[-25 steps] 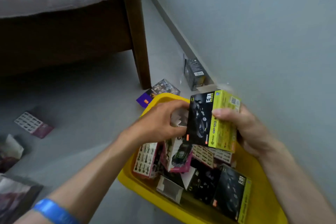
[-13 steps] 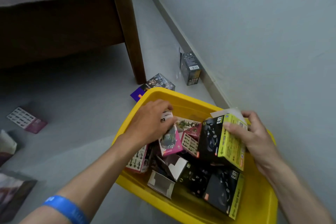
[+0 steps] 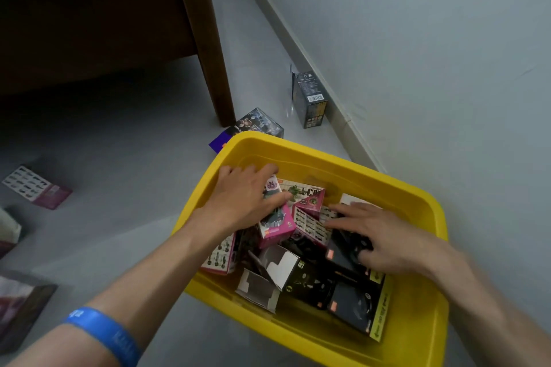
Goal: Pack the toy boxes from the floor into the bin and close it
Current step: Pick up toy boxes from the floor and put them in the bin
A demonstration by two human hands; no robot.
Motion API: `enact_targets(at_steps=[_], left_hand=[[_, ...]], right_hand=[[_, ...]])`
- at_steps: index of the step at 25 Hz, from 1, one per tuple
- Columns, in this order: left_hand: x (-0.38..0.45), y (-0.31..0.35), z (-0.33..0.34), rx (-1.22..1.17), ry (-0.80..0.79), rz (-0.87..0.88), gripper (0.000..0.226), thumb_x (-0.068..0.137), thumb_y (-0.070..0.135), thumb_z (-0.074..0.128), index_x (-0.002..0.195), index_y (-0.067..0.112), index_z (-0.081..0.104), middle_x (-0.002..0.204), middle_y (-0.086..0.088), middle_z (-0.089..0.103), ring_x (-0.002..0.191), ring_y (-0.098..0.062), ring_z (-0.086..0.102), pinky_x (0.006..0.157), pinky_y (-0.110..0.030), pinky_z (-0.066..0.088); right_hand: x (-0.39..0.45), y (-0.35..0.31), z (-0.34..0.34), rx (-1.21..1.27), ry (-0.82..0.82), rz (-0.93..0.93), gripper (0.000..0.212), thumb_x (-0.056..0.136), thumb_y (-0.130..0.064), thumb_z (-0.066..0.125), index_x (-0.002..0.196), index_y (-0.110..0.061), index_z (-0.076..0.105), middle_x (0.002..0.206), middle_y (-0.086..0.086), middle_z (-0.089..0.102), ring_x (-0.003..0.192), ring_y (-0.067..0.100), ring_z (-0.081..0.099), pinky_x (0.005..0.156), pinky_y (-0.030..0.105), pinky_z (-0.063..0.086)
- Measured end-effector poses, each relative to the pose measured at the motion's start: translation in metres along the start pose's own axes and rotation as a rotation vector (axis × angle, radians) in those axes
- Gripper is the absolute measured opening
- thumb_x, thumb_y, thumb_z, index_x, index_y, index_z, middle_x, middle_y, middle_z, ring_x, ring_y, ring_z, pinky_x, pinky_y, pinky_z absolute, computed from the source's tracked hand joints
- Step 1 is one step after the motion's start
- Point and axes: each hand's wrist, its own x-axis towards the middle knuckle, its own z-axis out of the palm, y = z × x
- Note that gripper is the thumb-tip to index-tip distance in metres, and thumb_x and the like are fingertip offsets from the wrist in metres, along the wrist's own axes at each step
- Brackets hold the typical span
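Bin far wall side bare inside; near half crammed with boxes; wall crowds right rim.

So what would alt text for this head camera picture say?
Both hands, left hand gripping a pink box, right hand flat on a black box, arrange toy boxes inside a yellow bin; more boxes lie on the floor.

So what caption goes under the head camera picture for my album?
Both hands, left hand and right hand, settle toy boxes inside the yellow bin on the floor.
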Motion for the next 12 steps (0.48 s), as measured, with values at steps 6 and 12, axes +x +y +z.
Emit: enact_targets(at_steps=[6, 12], left_hand=[[0.001, -0.01, -0.002, 0.071, 0.084, -0.122, 0.075, 0.086, 0.078, 0.013, 0.134, 0.031, 0.046, 0.111, -0.001, 0.067, 0.103, -0.023, 0.059, 0.092, -0.044, 0.037], [-0.004, -0.035, -0.017, 0.094, -0.022, -0.411, 0.061, 0.091, 0.072, 0.032, 0.127, 0.028, 0.053, 0.11, -0.002, 0.066, 0.104, -0.028, 0.059, 0.092, -0.05, 0.039]], right_hand=[[-0.003, 0.01, 0.002, -0.415, -0.112, 0.126, 0.111, 0.071, -0.068, 0.065, 0.154, -0.039, -0.002, 0.161, -0.002, 0.023, 0.134, 0.025, 0.037, 0.109, 0.042, 0.034], [0.032, -0.027, 0.006, -0.471, 0.365, 0.239, 0.106, 0.075, -0.078, 0.054, 0.156, -0.022, 0.015, 0.154, 0.015, 0.035, 0.137, 0.039, 0.034, 0.112, 0.051, 0.028]])
